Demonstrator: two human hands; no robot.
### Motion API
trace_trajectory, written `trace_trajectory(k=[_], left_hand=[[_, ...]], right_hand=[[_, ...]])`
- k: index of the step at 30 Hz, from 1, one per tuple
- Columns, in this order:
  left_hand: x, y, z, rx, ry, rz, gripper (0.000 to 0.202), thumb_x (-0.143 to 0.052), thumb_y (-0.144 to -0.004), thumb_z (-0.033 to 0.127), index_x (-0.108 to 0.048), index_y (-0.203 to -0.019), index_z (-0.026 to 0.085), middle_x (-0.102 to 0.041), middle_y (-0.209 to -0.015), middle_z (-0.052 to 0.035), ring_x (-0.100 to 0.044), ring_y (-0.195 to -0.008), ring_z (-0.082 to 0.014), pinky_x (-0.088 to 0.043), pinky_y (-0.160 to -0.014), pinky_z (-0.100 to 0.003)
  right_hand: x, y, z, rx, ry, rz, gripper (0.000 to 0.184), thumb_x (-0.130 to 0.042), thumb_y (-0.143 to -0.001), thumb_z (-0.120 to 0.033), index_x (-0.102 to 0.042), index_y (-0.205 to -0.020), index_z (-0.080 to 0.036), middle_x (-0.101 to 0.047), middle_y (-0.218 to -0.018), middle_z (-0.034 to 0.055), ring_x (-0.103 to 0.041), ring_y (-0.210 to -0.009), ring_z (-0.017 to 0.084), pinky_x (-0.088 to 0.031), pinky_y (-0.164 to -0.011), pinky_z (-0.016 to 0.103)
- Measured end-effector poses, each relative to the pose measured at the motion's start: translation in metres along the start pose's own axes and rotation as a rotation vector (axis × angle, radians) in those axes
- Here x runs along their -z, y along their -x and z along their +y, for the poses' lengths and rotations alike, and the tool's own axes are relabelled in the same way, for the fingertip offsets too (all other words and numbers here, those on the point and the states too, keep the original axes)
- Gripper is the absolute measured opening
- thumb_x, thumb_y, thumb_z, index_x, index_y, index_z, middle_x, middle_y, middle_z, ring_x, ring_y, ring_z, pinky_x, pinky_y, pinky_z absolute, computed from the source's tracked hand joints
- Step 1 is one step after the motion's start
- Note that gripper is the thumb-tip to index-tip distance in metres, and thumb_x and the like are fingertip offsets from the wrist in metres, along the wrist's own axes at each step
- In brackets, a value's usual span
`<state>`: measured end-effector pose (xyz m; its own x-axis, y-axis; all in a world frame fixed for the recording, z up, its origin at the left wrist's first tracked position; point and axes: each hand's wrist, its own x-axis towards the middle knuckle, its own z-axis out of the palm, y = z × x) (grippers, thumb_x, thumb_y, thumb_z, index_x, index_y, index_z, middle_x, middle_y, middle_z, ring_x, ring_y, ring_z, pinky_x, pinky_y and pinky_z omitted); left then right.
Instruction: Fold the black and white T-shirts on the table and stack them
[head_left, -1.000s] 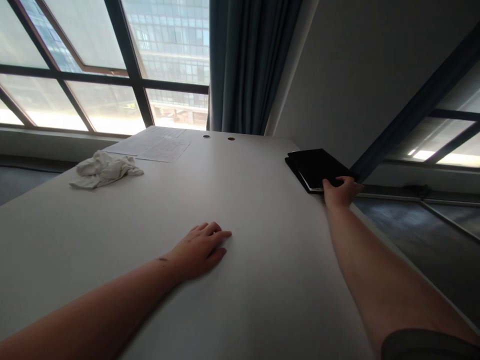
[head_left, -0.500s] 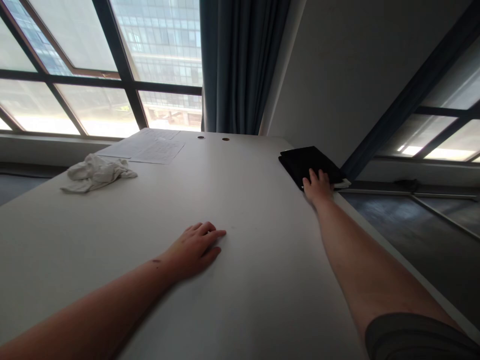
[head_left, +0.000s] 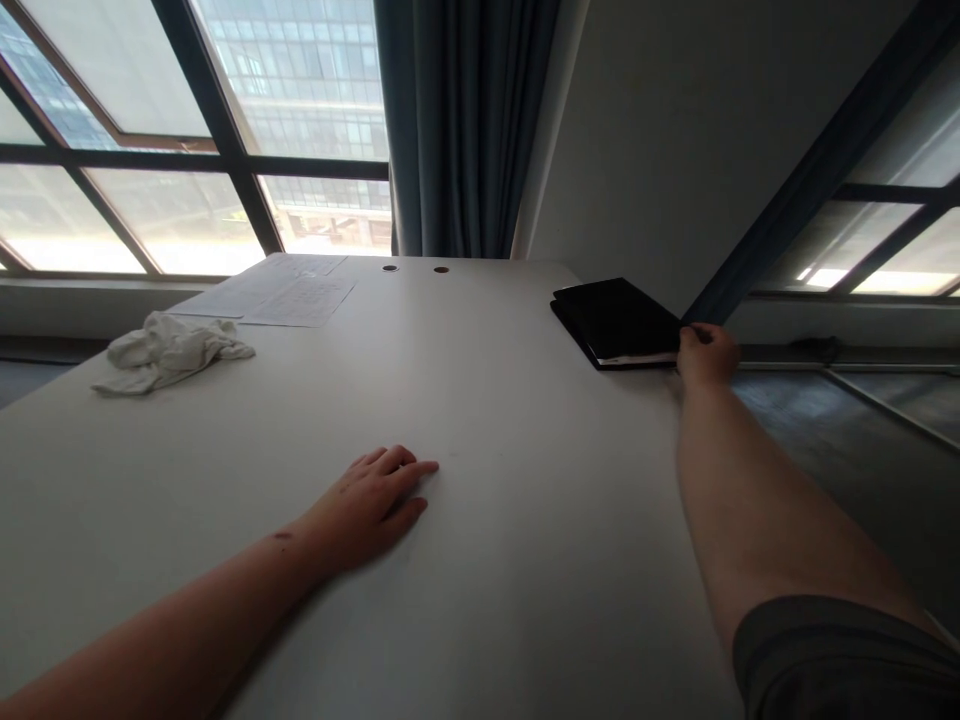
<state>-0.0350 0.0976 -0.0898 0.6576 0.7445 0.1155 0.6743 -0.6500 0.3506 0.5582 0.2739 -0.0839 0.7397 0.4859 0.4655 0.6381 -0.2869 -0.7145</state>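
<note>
A black notebook [head_left: 615, 315] lies flat at the far right edge of a white table [head_left: 510, 420]; white page edges show along its near side. My right hand [head_left: 707, 355] is stretched out to the notebook's near right corner, with fingers curled against that corner at the table's edge. Nearer to me, around mid-table, my left hand [head_left: 371, 495] rests palm down with the fingers stretched out and nothing in it.
A crumpled white cloth [head_left: 165, 350] lies at the far left. Printed paper sheets [head_left: 292, 295] sit behind it near the window. Two small round holes [head_left: 415, 269] mark the table's far edge. A dark curtain [head_left: 465, 130] hangs behind. The floor drops away at the right.
My right hand lay flat on top of the notebook half a second ago; now it sits at the notebook's near right corner. The left hand has stayed put. The view shifted slightly.
</note>
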Motion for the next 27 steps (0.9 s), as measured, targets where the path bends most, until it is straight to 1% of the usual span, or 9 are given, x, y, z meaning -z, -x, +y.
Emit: trace_trajectory(k=[4, 8, 11, 14, 17, 19, 24, 26, 27], left_hand=[[0.000, 0.000, 0.000, -0.001, -0.004, -0.001, 0.045, -0.050, -0.104, 0.035, -0.060, -0.146, 0.025, -0.064, -0.129, -0.0112, -0.061, -0.118, -0.0282, -0.047, -0.110, -0.047], [-0.001, 0.000, -0.001, -0.003, -0.009, 0.008, 0.045, -0.051, -0.103, 0.035, -0.060, -0.146, 0.026, -0.064, -0.129, -0.0110, -0.061, -0.116, -0.0278, -0.047, -0.110, -0.047], [-0.001, 0.000, -0.001, -0.010, -0.010, 0.011, 0.044, -0.051, -0.103, 0.034, -0.060, -0.146, 0.025, -0.064, -0.129, -0.0110, -0.061, -0.117, -0.0277, -0.046, -0.110, -0.046], [-0.001, 0.000, -0.001, -0.015, -0.007, 0.017, 0.044, -0.051, -0.103, 0.035, -0.060, -0.145, 0.026, -0.064, -0.128, -0.0107, -0.061, -0.117, -0.0273, -0.046, -0.110, -0.045], [0.000, 0.000, 0.000, -0.006, 0.001, 0.005, 0.043, -0.051, -0.103, 0.035, -0.061, -0.145, 0.026, -0.064, -0.128, -0.0111, -0.061, -0.117, -0.0277, -0.047, -0.110, -0.046], [0.001, -0.001, 0.002, 0.001, 0.004, -0.002, 0.044, -0.052, -0.103, 0.035, -0.061, -0.145, 0.025, -0.064, -0.128, -0.0115, -0.060, -0.117, -0.0281, -0.047, -0.110, -0.047], [0.005, 0.000, 0.007, 0.011, 0.011, -0.003, 0.045, -0.053, -0.102, 0.036, -0.061, -0.144, 0.026, -0.064, -0.128, -0.0113, -0.060, -0.118, -0.0282, -0.047, -0.110, -0.047], [0.005, 0.001, 0.008, 0.016, 0.014, -0.010, 0.045, -0.054, -0.101, 0.035, -0.061, -0.144, 0.027, -0.064, -0.129, -0.0111, -0.060, -0.118, -0.0282, -0.047, -0.111, -0.047], [0.006, 0.001, 0.008, 0.009, 0.020, -0.015, 0.045, -0.055, -0.100, 0.035, -0.061, -0.144, 0.027, -0.064, -0.130, -0.0108, -0.060, -0.118, -0.0278, -0.046, -0.112, -0.047]], right_hand=[[-0.003, 0.000, 0.004, -0.076, -0.061, 0.007, 0.037, -0.063, -0.086, -0.028, -0.074, -0.116, -0.009, -0.072, -0.121, 0.0220, -0.060, -0.095, 0.026, -0.044, -0.093, 0.037], [-0.005, 0.009, 0.009, -0.124, -0.073, 0.071, 0.031, -0.062, -0.082, -0.023, -0.072, -0.108, -0.011, -0.071, -0.117, 0.0211, -0.060, -0.095, 0.026, -0.045, -0.092, 0.037], [-0.006, 0.020, 0.010, -0.145, -0.073, 0.101, 0.030, -0.058, -0.081, -0.022, -0.068, -0.108, -0.012, -0.070, -0.114, 0.0217, -0.060, -0.091, 0.026, -0.048, -0.087, 0.038], [-0.006, 0.024, 0.007, -0.145, -0.077, 0.112, 0.028, -0.056, -0.083, -0.022, -0.066, -0.108, -0.016, -0.071, -0.113, 0.0198, -0.061, -0.089, 0.027, -0.049, -0.084, 0.039], [-0.005, 0.022, 0.004, -0.129, -0.082, 0.132, 0.024, -0.059, -0.082, -0.022, -0.066, -0.104, -0.018, -0.071, -0.115, 0.0194, -0.062, -0.093, 0.027, -0.049, -0.091, 0.041], [-0.006, 0.017, 0.003, -0.125, -0.078, 0.159, 0.021, -0.062, -0.079, -0.022, -0.068, -0.099, -0.019, -0.072, -0.111, 0.0195, -0.062, -0.091, 0.027, -0.049, -0.091, 0.042], [-0.019, 0.002, 0.013, -0.146, -0.040, 0.252, 0.021, -0.069, -0.072, -0.015, -0.074, -0.091, -0.019, -0.074, -0.097, 0.0177, -0.066, -0.081, 0.029, -0.052, -0.082, 0.049], [-0.026, -0.003, 0.021, -0.158, -0.029, 0.282, 0.016, -0.071, -0.072, -0.017, -0.075, -0.087, -0.020, -0.073, -0.091, 0.0164, -0.067, -0.080, 0.030, -0.052, -0.079, 0.051], [-0.028, -0.004, 0.025, -0.120, -0.022, 0.302, 0.012, -0.071, -0.074, -0.020, -0.074, -0.086, -0.021, -0.073, -0.089, 0.0155, -0.067, -0.079, 0.030, -0.052, -0.076, 0.052]])
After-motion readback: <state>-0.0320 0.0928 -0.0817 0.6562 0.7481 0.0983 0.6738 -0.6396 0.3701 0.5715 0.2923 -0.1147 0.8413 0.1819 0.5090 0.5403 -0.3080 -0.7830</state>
